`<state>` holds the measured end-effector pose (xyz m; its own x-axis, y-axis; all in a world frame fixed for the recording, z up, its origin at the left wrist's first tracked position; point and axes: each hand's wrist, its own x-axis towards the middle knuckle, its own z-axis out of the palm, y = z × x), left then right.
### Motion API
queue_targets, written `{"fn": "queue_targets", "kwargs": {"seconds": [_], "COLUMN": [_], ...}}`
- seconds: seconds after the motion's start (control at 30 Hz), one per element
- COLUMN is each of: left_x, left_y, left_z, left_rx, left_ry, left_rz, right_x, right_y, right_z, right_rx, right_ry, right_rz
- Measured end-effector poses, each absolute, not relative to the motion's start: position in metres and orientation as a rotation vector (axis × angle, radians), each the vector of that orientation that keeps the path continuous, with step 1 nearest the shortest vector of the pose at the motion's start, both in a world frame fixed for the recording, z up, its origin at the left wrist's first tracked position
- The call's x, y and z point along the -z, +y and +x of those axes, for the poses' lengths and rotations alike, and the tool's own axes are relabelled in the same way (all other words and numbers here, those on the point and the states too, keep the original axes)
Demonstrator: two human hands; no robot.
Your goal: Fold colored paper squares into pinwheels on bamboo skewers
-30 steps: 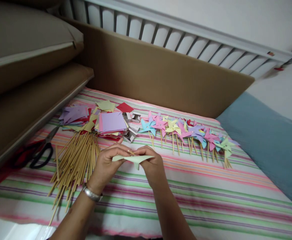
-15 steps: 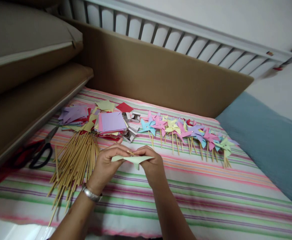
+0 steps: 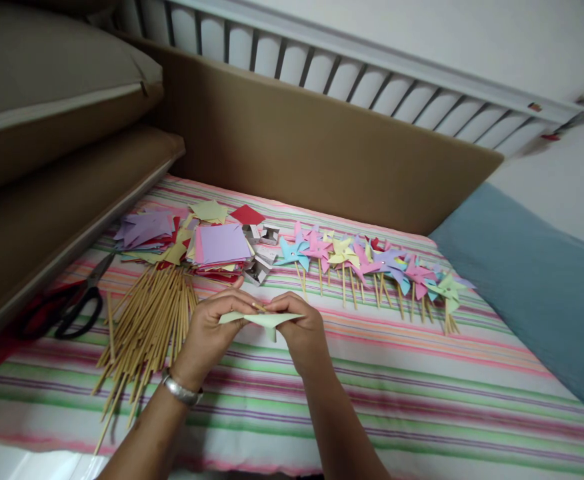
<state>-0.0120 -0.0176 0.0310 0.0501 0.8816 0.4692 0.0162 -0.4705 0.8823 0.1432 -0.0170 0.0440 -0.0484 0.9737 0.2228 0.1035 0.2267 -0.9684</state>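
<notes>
Between both hands is a pale green paper pinwheel (image 3: 267, 321), seen edge-on with one blade hanging down. My left hand (image 3: 221, 328), a silver bangle on its wrist, is closed on the pinwheel's left side. My right hand (image 3: 301, 333) is closed around its right side. The tip of a wooden stick (image 3: 259, 307) shows between the fingers behind the paper; most of it is hidden. Left of the hands lies a heap of wooden sticks (image 3: 147, 333). Beyond them is a stack of coloured paper squares (image 3: 222, 244).
Finished pinwheels (image 3: 343, 252) on sticks lie in a row at the back right. Small open boxes (image 3: 259, 270) sit beside the paper stack. Black-handled scissors (image 3: 89, 300) lie at the left. A striped cloth (image 3: 422, 400) covers the surface; a brown board (image 3: 322, 147) stands behind.
Both hands keep their hold on the pinwheel in nearly the same pose. The whole view has shifted very slightly.
</notes>
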Motion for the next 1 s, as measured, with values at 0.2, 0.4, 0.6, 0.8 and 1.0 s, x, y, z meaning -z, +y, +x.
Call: {"fn": "queue_targets", "kwargs": {"seconds": [0.2, 0.4, 0.6, 0.8, 1.0], "left_x": [-0.03, -0.029, -0.03, -0.03, -0.029], "left_y": [-0.018, -0.018, -0.019, -0.019, -0.02], "left_z": [-0.012, -0.014, -0.013, -0.013, -0.013], "left_rx": [-1.496, -1.51, -1.538, -1.552, -1.559], "left_ry": [0.931, 0.949, 0.965, 0.97, 0.98], "left_rz": [1.606, 1.612, 1.649, 1.667, 1.655], "right_x": [-0.042, -0.035, -0.029, -0.027, -0.028], "right_y": [-0.017, -0.017, -0.016, -0.016, -0.016], "right_z": [0.142, 0.14, 0.139, 0.137, 0.137], "right_rx": [-0.997, -0.968, -0.977, -0.972, -0.962], "right_ry": [-1.429, -1.43, -1.428, -1.411, -1.426], "right_rz": [-1.098, -1.068, -1.05, -1.031, -1.032]}}
